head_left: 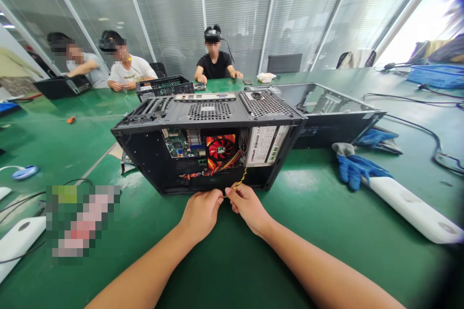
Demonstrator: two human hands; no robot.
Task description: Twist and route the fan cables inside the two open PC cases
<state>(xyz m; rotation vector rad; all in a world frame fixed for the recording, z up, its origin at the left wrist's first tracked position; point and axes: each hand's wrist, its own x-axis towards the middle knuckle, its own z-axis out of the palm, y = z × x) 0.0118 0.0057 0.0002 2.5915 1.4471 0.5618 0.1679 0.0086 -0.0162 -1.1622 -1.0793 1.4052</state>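
Note:
A black computer case point(145, 159) lies before me with its open side facing me. Inside are a motherboard point(177, 144), a red cooling fan point(220, 148), a bundle of coloured wires point(213, 170) and a power supply point(261, 147) with a white label. From near the power supply a twisted yellow-and-black cable point(240, 179) runs out over the case's lower edge. My right hand point(250, 206) pinches this cable. Close beside it, my left hand point(203, 212) is closed on the cable's lower part. The cable's end is hidden by my fingers.
A second black case point(337, 128) stands behind at the right, near blue gloves point(357, 166) and a white elongated object point(413, 207). Another such object point(21, 241) lies left, with dark cables and a blurred patch. Several people sit across the green table point(311, 260); a blue basket point(435, 76) is far right.

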